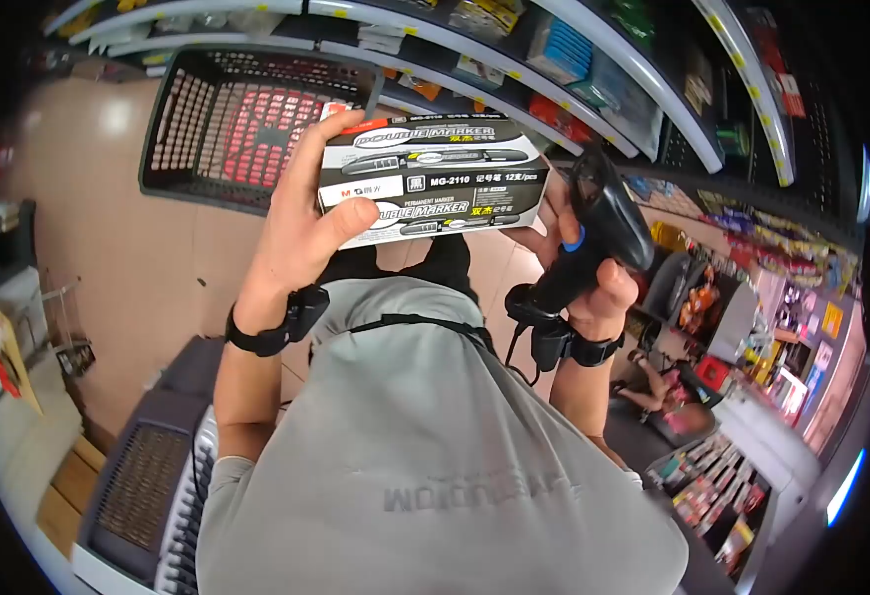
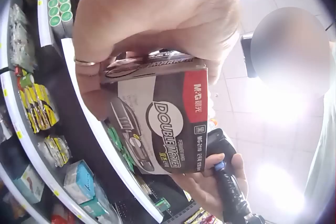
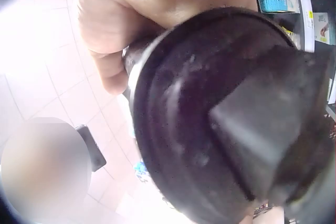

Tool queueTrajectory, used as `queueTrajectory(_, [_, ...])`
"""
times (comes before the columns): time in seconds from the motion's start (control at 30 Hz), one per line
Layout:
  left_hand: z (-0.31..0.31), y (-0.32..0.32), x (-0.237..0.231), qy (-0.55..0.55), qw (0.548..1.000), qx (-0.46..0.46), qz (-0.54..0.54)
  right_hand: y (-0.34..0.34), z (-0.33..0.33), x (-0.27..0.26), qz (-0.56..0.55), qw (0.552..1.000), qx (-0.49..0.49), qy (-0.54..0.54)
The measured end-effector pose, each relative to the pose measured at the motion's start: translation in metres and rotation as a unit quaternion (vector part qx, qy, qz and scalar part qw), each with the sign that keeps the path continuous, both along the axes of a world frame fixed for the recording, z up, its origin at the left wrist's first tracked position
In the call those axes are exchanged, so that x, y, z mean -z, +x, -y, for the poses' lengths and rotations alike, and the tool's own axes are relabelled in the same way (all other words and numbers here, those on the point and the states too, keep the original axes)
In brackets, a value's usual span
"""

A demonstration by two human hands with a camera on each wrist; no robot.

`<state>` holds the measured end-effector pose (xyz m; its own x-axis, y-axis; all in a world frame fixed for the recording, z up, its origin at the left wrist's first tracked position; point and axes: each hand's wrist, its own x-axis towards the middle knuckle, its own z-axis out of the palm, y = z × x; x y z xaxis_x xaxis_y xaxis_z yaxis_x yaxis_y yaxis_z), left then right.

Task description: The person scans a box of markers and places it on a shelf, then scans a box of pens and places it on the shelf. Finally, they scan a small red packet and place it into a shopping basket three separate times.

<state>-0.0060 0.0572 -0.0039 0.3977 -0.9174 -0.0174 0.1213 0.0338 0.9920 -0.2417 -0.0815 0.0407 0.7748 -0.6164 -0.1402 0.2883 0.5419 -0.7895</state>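
Observation:
In the head view, my left hand [image 1: 301,223] grips the left end of a black-and-white carton of double markers [image 1: 435,188], its thumb across the printed front. The left wrist view shows the carton's end panel [image 2: 163,124] with a red corner, the fingers wrapped over the top. My right hand [image 1: 608,288] holds a black handheld barcode scanner [image 1: 613,213] by its handle, near a blue trigger. Its fingers are right at the carton's right end. Up close in the right wrist view, the dark scanner body [image 3: 178,124] hides most of that hand.
A dark plastic shopping basket [image 1: 152,129] stands on the floor beyond the carton. Stocked shelves [image 1: 514,74] curve along the far side and right. A grey slatted unit [image 1: 142,486] is at lower left. At right are a person [image 1: 658,392] and a goods display [image 1: 707,486].

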Motion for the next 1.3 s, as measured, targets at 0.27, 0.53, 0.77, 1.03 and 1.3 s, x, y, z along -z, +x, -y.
queueTrajectory(0.27, [-0.012, -0.020, 0.009, 0.034, 0.995, -0.027, -0.087, -0.008, 0.028, 0.029, 0.034, 0.997, -0.072, -0.019])
queueTrajectory(0.53, [0.001, -0.025, -0.010, 0.002, 0.986, -0.014, -0.165, -0.017, 0.027, 0.015, 0.038, 0.998, -0.042, -0.030])
queueTrajectory(0.77, [0.005, -0.027, 0.001, 0.007, 0.981, 0.025, -0.190, -0.027, 0.037, 0.011, 0.038, 0.994, -0.079, -0.059])
queueTrajectory(1.03, [-0.016, -0.011, -0.004, -0.045, 0.984, 0.029, -0.172, -0.005, 0.022, 0.009, 0.050, 0.994, -0.063, -0.067])
queueTrajectory(1.3, [-0.024, 0.003, -0.008, -0.008, 0.982, 0.062, -0.176, 0.013, 0.016, -0.006, 0.016, 0.995, -0.069, -0.072])
